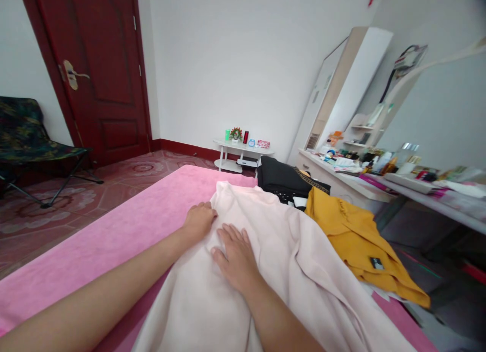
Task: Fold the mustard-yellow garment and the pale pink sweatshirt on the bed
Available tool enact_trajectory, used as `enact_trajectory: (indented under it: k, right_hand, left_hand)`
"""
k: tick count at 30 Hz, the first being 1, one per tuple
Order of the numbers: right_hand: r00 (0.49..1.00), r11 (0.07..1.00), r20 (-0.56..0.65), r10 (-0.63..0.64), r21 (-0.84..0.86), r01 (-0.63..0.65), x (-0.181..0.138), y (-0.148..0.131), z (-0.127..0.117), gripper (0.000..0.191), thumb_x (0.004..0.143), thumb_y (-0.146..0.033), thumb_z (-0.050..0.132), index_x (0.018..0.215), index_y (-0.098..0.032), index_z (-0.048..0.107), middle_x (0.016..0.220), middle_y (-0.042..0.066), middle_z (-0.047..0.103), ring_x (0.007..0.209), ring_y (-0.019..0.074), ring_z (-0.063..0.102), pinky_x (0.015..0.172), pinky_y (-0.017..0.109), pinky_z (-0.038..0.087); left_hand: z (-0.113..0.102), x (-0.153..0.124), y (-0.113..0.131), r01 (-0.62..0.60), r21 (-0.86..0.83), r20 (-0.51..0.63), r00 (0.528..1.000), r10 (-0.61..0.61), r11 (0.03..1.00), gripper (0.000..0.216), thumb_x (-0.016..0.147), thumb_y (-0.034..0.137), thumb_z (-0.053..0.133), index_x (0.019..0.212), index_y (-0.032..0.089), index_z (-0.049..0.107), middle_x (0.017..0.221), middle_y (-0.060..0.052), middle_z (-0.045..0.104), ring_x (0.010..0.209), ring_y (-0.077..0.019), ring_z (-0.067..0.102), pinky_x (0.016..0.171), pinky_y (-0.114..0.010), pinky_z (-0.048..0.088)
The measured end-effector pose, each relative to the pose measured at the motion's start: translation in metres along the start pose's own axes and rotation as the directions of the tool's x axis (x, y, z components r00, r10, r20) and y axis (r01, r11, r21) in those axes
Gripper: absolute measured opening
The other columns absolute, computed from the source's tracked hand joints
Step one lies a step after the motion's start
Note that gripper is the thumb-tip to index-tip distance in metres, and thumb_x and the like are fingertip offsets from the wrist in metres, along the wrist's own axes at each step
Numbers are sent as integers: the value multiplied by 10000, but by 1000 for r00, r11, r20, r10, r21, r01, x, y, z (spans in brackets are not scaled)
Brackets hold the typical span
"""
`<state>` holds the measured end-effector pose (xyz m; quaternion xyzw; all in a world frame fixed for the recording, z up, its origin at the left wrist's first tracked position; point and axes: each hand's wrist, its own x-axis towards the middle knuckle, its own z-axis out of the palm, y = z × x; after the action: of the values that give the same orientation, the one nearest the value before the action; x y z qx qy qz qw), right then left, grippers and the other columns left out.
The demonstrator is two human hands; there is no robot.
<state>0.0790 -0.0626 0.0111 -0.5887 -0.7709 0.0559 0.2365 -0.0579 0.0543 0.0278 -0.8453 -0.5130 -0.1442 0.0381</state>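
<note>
A pale cream garment [288, 261] lies spread over the pink bed cover [125, 225]. My left hand [199, 219] is curled at the garment's left edge, its fingers closed on a fold of the cloth. Flat on the garment just to the right rests my right hand [234, 256], fingers stretched out and slightly apart, holding nothing. Both forearms reach in from the bottom of the view.
A mustard yellow garment [364, 245] and a black garment [284, 182] lie at the bed's right side. A cluttered white desk [379, 187] with shelves stands on the right, a small white table [243, 152] by the far wall, a folding chair [34, 149] and red door [102, 68] on the left.
</note>
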Motion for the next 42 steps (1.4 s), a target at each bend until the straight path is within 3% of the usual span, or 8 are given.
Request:
enact_trajectory:
  k: [4,7,11,18,30,34,38,42]
  right_hand:
    - [999,1000,-34,-14,-2,14,-2,-3,-2,438,908,-395,446,1317,-237,455,1434,37,406,1349,194,292,1141,430,115]
    - [998,1000,-62,-26,-13,25,-4,-5,-3,442,894,-357,464,1313,-218,451,1400,55,444,1314,197,336,1126,429,143]
    - [994,999,-101,-39,-26,37,-7,-8,-4,405,862,-300,499,1260,-224,490,1315,43,519,1247,178,406,1105,394,188]
    - [991,1000,-131,4,0,-4,-11,-9,-9,258,844,-239,514,1083,-225,607,1243,25,578,1192,160,468,1088,329,219]
    - [986,999,-168,-13,28,18,-5,-4,-6,239,830,-200,513,1038,-219,631,1144,7,638,1110,150,527,1022,267,294]
    - [994,1000,-108,-12,26,15,-3,-2,-5,256,840,-221,520,1080,-224,608,1187,1,617,1137,135,511,1029,274,295]
    - [1000,1000,17,14,-15,-14,-12,-7,-9,438,870,-332,504,1293,-220,478,1396,44,458,1304,164,370,1099,381,230]
    - [988,998,145,-56,9,56,-49,-15,-38,421,873,-330,495,1278,-222,529,1408,45,447,1307,150,385,1078,305,293]
  left_hand:
    - [-17,-13,17,-59,170,52,997,50,984,285,769,134,475,933,118,708,1313,-185,502,1099,-324,534,860,-446,453]
    - [-6,-30,20,-128,8,107,986,127,992,374,818,178,430,1125,143,641,1410,-155,423,1188,-273,509,948,-400,434]
    - [24,-51,14,-138,-131,15,990,141,982,480,927,286,272,1365,186,443,1449,-108,389,1318,-229,384,1078,-409,320]
    - [37,-52,6,-160,-167,-45,987,155,973,508,938,374,262,1372,173,436,1447,-87,400,1341,-220,350,1101,-395,301]
    - [35,-51,4,-197,-148,-48,980,192,969,496,934,368,265,1348,194,475,1434,-91,416,1313,-235,387,1083,-401,321]
    - [34,-51,4,-179,-155,-44,984,174,972,490,929,376,274,1339,209,484,1432,-81,420,1308,-228,395,1084,-389,317]
    - [34,-52,4,-165,-181,-36,986,161,970,496,925,396,279,1341,219,482,1453,-70,392,1328,-224,368,1099,-390,293]
    - [32,-53,5,-141,-201,-23,990,139,969,490,922,397,283,1340,237,482,1460,-66,382,1341,-222,350,1107,-399,274]
